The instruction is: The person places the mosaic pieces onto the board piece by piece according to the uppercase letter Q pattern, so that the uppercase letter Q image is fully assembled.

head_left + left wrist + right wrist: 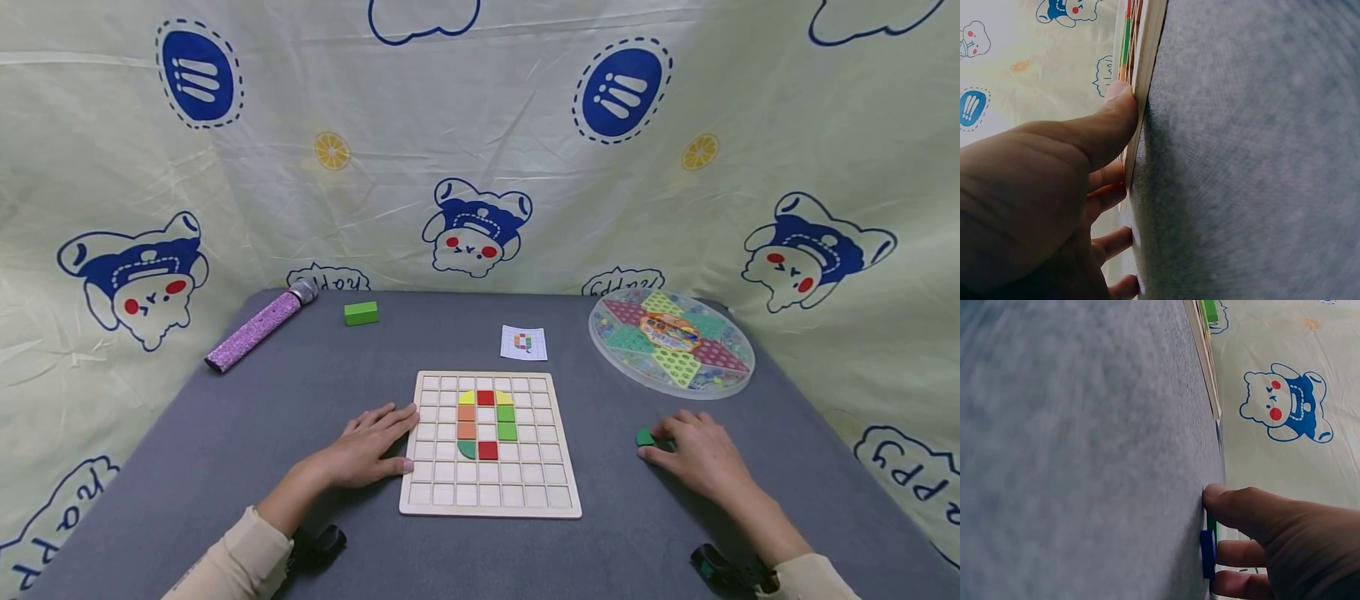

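A wooden grid board (442,496) lies at the centre, with yellow, red, orange and green pieces forming a ring in its cells. My left hand (363,450) rests at its left edge; in the left wrist view the thumb (1119,119) touches the board's side (1147,56), fingers extended. To the right of the board, my right hand (697,454) pinches a small green piece (644,437) low over the table. In the right wrist view, a blue piece (1208,553) shows by the fingertips, with the green piece (1211,526) partly hidden behind the thumb.
Behind the board lies a small card (525,343) with a printed coloured pattern. A green block (362,313) and a glittery purple microphone (258,329) are at the back left. At the back right sits a round Chinese checkers board (671,343).
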`<state>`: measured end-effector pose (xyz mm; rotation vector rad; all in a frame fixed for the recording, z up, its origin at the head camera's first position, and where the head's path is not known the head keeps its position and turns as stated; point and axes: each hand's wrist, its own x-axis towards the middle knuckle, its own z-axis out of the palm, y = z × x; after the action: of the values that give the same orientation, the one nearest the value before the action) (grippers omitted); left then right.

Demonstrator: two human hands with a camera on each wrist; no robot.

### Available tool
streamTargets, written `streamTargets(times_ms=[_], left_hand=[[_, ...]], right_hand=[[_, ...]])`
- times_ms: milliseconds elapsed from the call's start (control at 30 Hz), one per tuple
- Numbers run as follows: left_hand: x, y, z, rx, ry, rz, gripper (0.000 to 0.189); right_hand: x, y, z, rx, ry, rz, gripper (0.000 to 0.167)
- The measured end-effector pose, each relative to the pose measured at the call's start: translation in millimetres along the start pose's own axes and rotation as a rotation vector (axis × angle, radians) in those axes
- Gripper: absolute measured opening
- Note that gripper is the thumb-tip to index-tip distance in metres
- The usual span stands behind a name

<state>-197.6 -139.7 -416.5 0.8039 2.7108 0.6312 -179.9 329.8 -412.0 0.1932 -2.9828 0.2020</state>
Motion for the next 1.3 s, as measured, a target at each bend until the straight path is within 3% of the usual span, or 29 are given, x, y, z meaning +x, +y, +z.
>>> streamTargets(times_ms=[267, 800, 1167, 1300], left_hand=[[0.0, 0.2, 0.1, -0.002, 0.0, -0.005, 0.071], [-0.4, 1.2, -0.7, 0.003, -0.004, -0.006, 0.07], [-0.5, 1.1, -1.2, -0.005, -0.005, -0.006, 0.071], [-0.3, 0.4, -0.8, -0.001, -0.004, -0.003, 0.071]], right_hand=[[0.2, -5, 3, 0.025, 0.007, -0.04, 0.029], [7.8, -28, 10, 0.04, -0.001, -0.199, 0.023], [8.3, -33, 11, 0.02, 0.018, -0.121, 0.026], [10.4, -38, 13, 0.014, 0.016, -0.128, 0.026]])
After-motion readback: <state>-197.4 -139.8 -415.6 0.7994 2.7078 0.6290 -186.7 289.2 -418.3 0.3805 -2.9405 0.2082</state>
